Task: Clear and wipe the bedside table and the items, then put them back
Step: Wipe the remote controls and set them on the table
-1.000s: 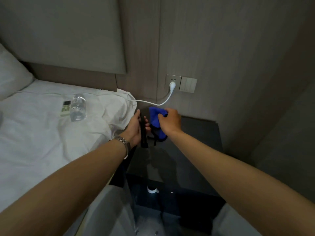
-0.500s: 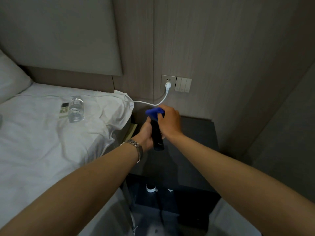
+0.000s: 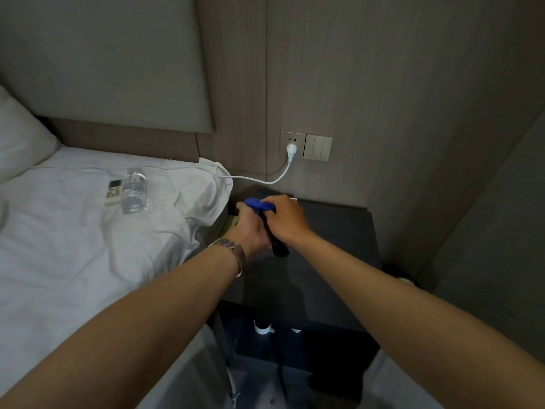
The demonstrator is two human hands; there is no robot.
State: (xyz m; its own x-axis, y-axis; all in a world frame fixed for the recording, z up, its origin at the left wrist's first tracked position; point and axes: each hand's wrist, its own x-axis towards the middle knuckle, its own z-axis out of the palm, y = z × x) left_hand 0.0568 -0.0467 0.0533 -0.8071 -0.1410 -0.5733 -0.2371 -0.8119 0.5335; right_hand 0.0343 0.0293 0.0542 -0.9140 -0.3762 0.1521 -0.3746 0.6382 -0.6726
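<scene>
Above the dark bedside table (image 3: 339,249), my left hand (image 3: 250,228) grips a long black remote-like object (image 3: 275,243), held upright and slightly tilted. My right hand (image 3: 284,219) presses a blue cloth (image 3: 259,204) around the object's upper end; the top of the object is hidden under the cloth. A clear water bottle (image 3: 134,190) and a small white remote (image 3: 113,192) lie side by side on the white bed (image 3: 73,246) to the left.
A white cable (image 3: 265,180) runs from a plug (image 3: 291,150) in the wall socket across to the bedding. Light switches (image 3: 318,147) sit beside the socket. A pillow (image 3: 20,140) lies at far left. The table's lower shelf holds a small white item (image 3: 263,328).
Both hands shifted slightly while the cloth slid from beside the black object up onto its top end. The view has drifted a little to the right.
</scene>
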